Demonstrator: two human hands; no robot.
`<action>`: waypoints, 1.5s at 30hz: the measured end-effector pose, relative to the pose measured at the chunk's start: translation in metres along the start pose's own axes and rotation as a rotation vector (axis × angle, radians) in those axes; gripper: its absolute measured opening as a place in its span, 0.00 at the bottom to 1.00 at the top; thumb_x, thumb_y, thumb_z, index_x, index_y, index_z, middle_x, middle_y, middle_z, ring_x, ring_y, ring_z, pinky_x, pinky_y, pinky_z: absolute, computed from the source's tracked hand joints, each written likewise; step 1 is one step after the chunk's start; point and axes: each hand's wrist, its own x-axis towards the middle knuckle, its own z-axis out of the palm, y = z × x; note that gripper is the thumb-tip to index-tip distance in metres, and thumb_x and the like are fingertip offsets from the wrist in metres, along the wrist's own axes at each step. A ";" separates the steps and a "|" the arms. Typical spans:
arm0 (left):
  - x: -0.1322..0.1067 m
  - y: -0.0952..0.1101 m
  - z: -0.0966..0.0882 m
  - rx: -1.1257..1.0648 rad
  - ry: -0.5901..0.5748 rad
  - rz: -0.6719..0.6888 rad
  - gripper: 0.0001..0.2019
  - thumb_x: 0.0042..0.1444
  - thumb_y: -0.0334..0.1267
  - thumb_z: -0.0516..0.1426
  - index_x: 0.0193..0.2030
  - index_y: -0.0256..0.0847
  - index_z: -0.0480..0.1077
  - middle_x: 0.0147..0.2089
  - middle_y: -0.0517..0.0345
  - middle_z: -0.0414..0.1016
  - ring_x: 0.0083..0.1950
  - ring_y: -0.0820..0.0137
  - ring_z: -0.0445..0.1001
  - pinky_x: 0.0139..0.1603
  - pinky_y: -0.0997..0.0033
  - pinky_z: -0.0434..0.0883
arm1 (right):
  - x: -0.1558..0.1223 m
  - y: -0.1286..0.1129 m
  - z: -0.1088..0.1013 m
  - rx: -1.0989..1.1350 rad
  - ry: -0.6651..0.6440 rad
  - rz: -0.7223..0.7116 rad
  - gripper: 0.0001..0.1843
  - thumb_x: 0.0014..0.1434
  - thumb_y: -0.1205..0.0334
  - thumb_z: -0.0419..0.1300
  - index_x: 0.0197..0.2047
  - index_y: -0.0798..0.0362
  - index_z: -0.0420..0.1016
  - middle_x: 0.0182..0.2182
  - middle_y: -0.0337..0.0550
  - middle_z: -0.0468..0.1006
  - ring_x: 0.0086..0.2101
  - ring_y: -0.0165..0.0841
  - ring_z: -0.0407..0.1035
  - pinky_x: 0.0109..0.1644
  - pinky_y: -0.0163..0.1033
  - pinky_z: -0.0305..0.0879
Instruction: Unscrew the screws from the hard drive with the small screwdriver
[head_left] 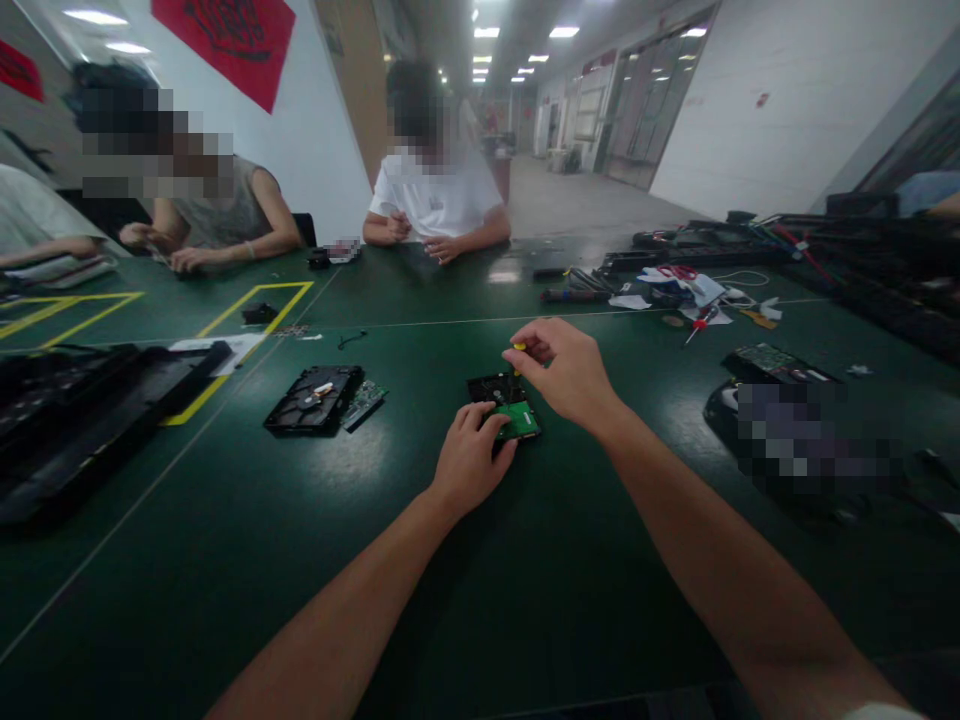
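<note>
A black hard drive (491, 388) with a green circuit board (519, 420) lies on the dark green table (420, 560) in front of me. My left hand (469, 462) rests on its near edge, fingers pressed on the board. Above the drive, my right hand (566, 372) is closed around a small screwdriver with a yellow top (519, 347), its tip pointing down onto the drive.
Another opened drive (313, 398) with a loose board (365, 402) lies to the left. Black trays (90, 410) sit far left, tools and parts (675, 290) at the back right, a dark device (772, 365) right. Two people sit across the table.
</note>
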 end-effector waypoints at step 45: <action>0.000 0.001 0.000 -0.005 0.003 -0.017 0.16 0.66 0.40 0.62 0.59 0.46 0.74 0.65 0.46 0.71 0.68 0.51 0.67 0.69 0.41 0.72 | -0.002 0.001 0.004 0.064 -0.010 0.009 0.08 0.68 0.63 0.61 0.48 0.49 0.79 0.44 0.46 0.84 0.42 0.39 0.79 0.50 0.46 0.75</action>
